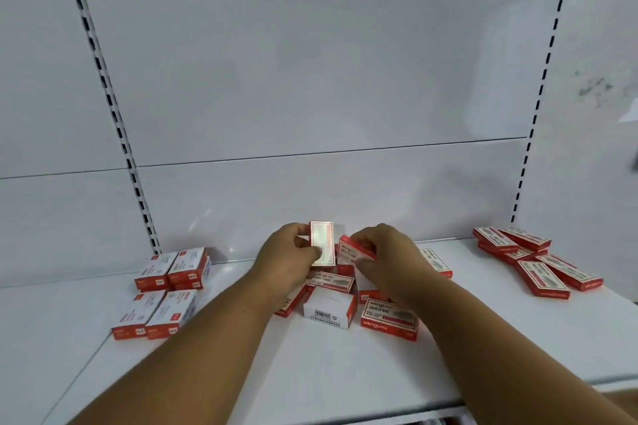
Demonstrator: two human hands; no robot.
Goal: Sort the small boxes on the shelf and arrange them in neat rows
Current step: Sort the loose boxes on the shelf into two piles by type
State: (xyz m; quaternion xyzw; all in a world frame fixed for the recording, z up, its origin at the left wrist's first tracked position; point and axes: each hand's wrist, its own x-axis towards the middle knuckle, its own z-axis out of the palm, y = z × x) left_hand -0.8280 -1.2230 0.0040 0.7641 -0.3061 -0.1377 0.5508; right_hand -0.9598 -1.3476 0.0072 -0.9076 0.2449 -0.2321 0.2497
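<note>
Now | left hand (293, 252) grip clamps upright box (322, 243) | right hand (386, 252) grip pinches tilted box (355, 248)

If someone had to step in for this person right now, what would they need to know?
Left hand: holding one small box upright above the middle pile.
Right hand: gripping a tilted red box at the same pile.
Done: the white-topped boxes on the left sit in tidy stacked pairs.
Left: the jumbled middle pile on the shelf, including one box lying barcode side up, and the loose red heap on the right need sorting into rows.
</note>
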